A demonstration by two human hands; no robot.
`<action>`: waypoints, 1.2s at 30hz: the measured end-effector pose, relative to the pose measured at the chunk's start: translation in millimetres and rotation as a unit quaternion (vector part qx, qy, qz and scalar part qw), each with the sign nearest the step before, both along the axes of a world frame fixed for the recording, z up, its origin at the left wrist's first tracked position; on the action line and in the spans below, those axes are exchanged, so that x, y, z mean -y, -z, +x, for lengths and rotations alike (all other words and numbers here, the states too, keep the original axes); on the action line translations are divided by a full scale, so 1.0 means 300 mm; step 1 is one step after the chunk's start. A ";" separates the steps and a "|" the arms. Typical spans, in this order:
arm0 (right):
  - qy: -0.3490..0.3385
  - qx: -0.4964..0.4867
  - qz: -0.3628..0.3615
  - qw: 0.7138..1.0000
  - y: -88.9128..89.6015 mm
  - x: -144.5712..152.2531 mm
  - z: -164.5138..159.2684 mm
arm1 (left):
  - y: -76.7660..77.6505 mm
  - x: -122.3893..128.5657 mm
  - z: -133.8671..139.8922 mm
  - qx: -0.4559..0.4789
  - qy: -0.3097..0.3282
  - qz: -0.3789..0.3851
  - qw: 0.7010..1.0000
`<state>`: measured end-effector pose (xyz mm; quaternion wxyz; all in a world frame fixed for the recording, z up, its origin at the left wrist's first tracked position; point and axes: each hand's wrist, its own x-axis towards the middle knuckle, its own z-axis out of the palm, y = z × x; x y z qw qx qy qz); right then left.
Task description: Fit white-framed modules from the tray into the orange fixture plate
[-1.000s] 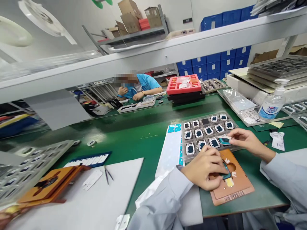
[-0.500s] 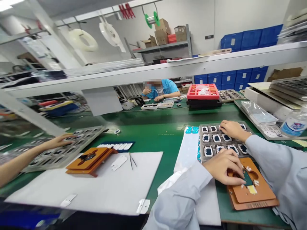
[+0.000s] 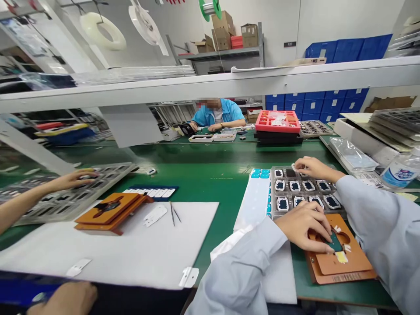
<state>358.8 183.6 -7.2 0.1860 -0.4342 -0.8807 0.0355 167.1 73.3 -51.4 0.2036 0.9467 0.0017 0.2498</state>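
Observation:
My left hand [image 3: 305,227] lies over the left part of an orange fixture [image 3: 356,258]. Its thumb and fingers are curled against the dark green plate [image 3: 335,241] set in the fixture, partly covering it. Small white tabs and a yellow piece [image 3: 341,257] sit around that plate. Over the back row of a clear plastic tray [image 3: 274,213], my right hand [image 3: 310,167] pinches a white-framed part [image 3: 293,166], mostly hidden by the fingers. Rows of white-framed parts with dark centres [image 3: 294,186] fill much of the tray.
Left of the tray lies a white sheet with teal stickers [image 3: 261,173]. A second orange fixture [image 3: 108,210] and tweezers [image 3: 174,213] rest on a white mat [image 3: 138,249]. A co-worker's arm [image 3: 42,190] reaches over another tray. A bottle [image 3: 402,173] stands at right.
My right hand has shifted left along the tray's back row, and a white-framed part now shows at its fingertips. My left hand stays on the fixture. A co-worker's other hand appears at bottom left.

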 end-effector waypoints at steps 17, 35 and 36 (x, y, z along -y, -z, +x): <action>-0.167 -0.189 -0.087 0.964 0.069 0.556 0.224 | -0.036 0.024 -0.006 -0.038 -0.021 0.021 0.999; -0.153 -0.247 -0.104 0.951 0.115 0.585 0.200 | -0.040 0.040 -0.014 0.029 0.011 0.056 0.998; -0.138 -0.249 -0.093 0.954 0.109 0.584 0.208 | -0.039 0.039 -0.013 0.032 0.013 0.058 0.998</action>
